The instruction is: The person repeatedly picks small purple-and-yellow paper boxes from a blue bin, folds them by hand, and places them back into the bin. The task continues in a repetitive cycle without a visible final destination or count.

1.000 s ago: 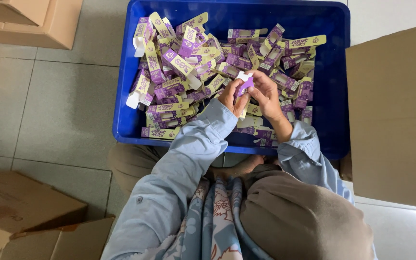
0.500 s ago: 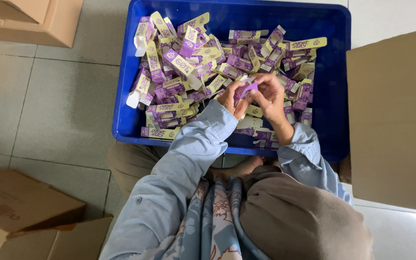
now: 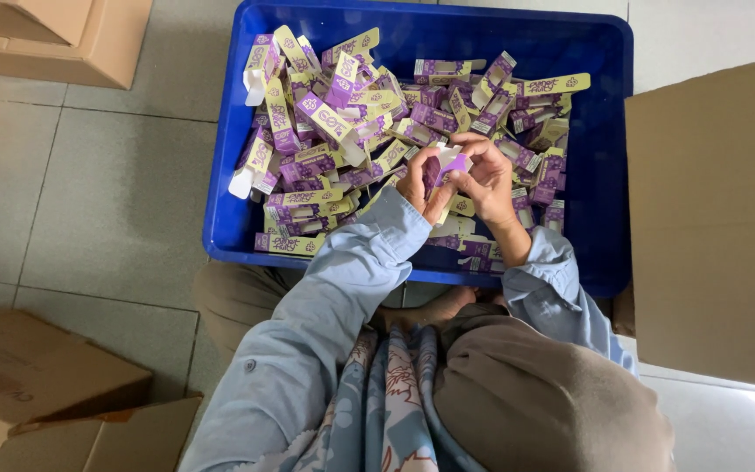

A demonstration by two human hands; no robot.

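A deep blue plastic crate (image 3: 609, 175) sits on the grey tiled floor (image 3: 89, 192), heaped with flat purple-and-yellow cardboard cartons (image 3: 325, 140) that lie every which way and rise highest toward the crate's left side. A large brown cardboard panel (image 3: 718, 218) stands right against the crate's right wall, hemming that side in. Up past the crate's far left corner a closed cardboard box (image 3: 45, 35) rests on the floor, well apart, and down by the crate's near left, near the person's elbow, are more brown boxes (image 3: 37, 385) with loose flaps. The widest open stretch is the bare tile to the left of the crate; the near rim is crowded by the person's knees and light blue sleeves (image 3: 342, 297). Over the middle of the crate, above the heap, both hands meet around one small purple carton (image 3: 453, 164) with a white flap showing. The left hand (image 3: 423, 185) is clenched on its lower left side, the fingers curled beneath it, and the right hand (image 3: 488, 179) pinches it from the right, fingers (image 3: 474, 149) bent over its top edge. The small purple carton is lifted clear of the loose ones beneath.
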